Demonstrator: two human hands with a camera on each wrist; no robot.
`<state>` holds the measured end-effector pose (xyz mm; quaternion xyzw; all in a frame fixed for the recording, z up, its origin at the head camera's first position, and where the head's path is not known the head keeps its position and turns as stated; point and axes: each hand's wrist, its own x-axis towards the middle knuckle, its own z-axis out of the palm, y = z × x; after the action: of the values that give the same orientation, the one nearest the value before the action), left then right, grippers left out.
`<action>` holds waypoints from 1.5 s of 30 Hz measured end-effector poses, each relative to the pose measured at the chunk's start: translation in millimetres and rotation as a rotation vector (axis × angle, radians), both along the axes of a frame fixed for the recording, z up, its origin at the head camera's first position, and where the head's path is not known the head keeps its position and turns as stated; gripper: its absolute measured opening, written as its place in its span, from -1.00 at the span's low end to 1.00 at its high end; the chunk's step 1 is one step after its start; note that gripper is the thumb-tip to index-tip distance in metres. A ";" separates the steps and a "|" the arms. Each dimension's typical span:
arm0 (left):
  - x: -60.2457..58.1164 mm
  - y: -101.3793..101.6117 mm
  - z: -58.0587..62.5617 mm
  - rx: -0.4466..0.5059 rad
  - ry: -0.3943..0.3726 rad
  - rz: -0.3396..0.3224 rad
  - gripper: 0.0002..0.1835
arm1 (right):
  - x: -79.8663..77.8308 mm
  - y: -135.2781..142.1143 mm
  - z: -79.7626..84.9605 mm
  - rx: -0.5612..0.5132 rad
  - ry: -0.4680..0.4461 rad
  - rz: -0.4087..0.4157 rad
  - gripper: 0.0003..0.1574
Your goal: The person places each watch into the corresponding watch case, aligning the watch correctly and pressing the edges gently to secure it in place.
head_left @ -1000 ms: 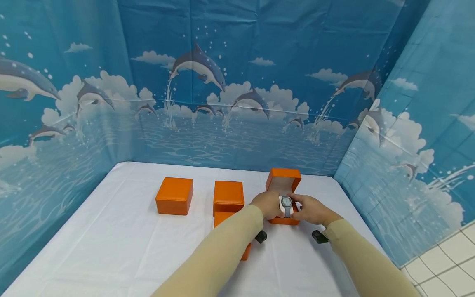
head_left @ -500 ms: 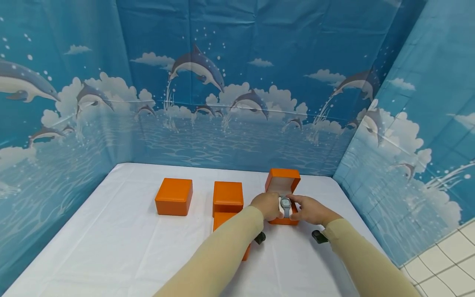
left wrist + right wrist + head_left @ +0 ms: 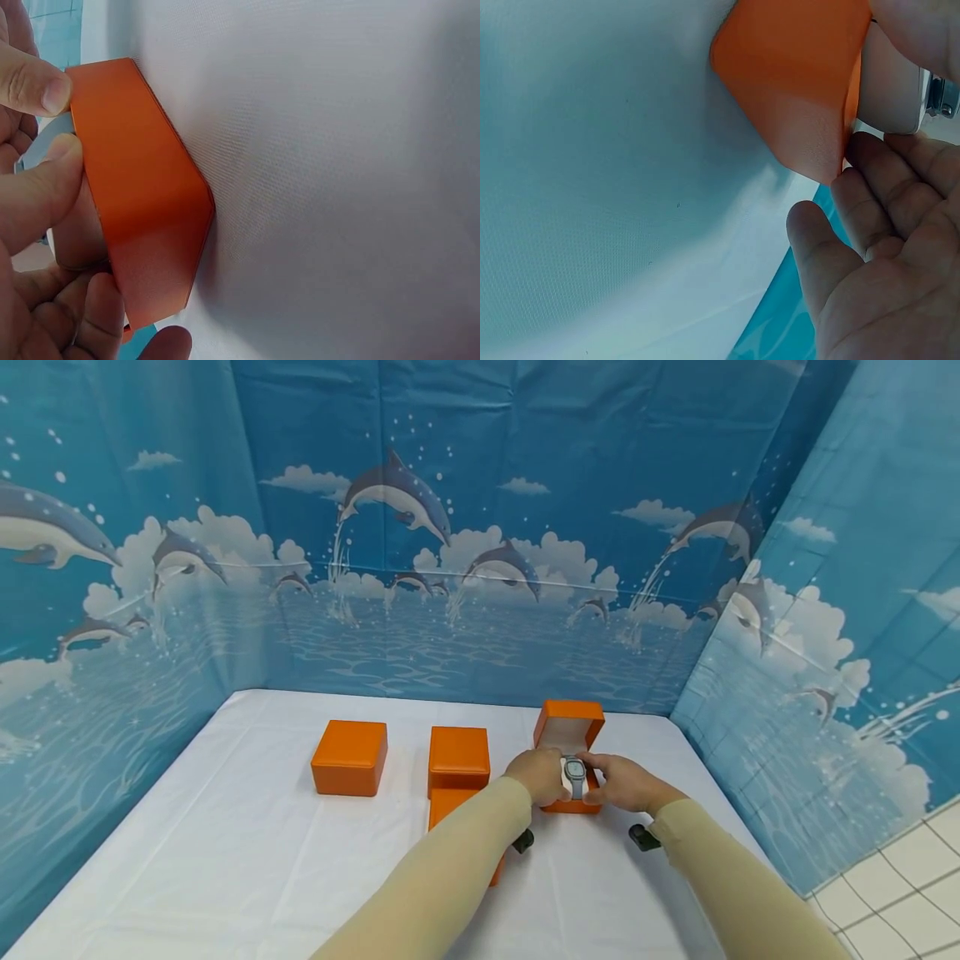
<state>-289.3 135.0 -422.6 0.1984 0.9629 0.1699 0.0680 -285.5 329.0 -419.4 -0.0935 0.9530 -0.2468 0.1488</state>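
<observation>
An orange watch box (image 3: 570,807) stands with its lid (image 3: 573,708) raised toward the back. Inside its mouth is a wristwatch (image 3: 575,769) with a grey strap, wrapped round a pale cushion (image 3: 79,236). My left hand (image 3: 537,776) grips the watch and cushion from the left, its thumb pressing near the strap in the left wrist view. From the right, my right hand (image 3: 626,782) holds the other side, thumb at the box's front rim and fingers behind the cushion (image 3: 889,82). The cushion is sunk partly behind the box's front wall.
Left of the hands are closed orange boxes: one at the far left (image 3: 350,758), one in the middle (image 3: 459,757). Another box (image 3: 447,804) in front of it is partly hidden by my left sleeve. White cloth (image 3: 225,843) covers the table; dolphin-print curtains (image 3: 450,635) hang around it.
The head view has shifted very slightly. Both hands stay at the watch and its box, with no other visible movement.
</observation>
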 end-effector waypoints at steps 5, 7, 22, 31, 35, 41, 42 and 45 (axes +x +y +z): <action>0.4 -1.2 -0.3 0.001 -0.007 0.002 -0.37 | 0.3 -0.6 -1.3 0.003 -0.003 -0.004 0.07; 0.6 -1.9 0.6 0.007 -0.009 0.006 -0.38 | 0.0 -1.1 -1.5 0.001 -0.005 -0.009 0.07; -1.6 -5.6 3.6 0.026 -0.025 0.002 -0.38 | -3.2 -5.5 -0.5 -0.009 -0.016 -0.032 0.06; -3.5 -8.1 7.5 0.035 -0.036 -0.003 -0.40 | -3.9 -6.1 2.9 0.002 -0.025 -0.046 0.06; -4.3 -7.9 9.4 0.052 -0.052 -0.009 -0.40 | -5.9 -3.7 3.5 0.013 -0.024 -0.031 0.06; -5.9 -8.8 10.0 0.067 -0.063 -0.006 -0.35 | -9.8 -2.9 3.1 0.027 -0.028 -0.007 0.04; -6.1 -8.7 9.8 0.068 -0.067 -0.003 -0.34 | -10.4 -3.2 3.1 0.026 -0.032 -0.010 0.03; -6.1 -8.4 9.6 0.074 -0.081 0.009 -0.34 | -10.8 -4.1 4.8 0.040 -0.026 0.011 0.01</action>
<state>-295.4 126.6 -413.0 0.1892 0.9533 0.2134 0.0990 -296.3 324.8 -414.6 -0.0927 0.9552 -0.2282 0.1641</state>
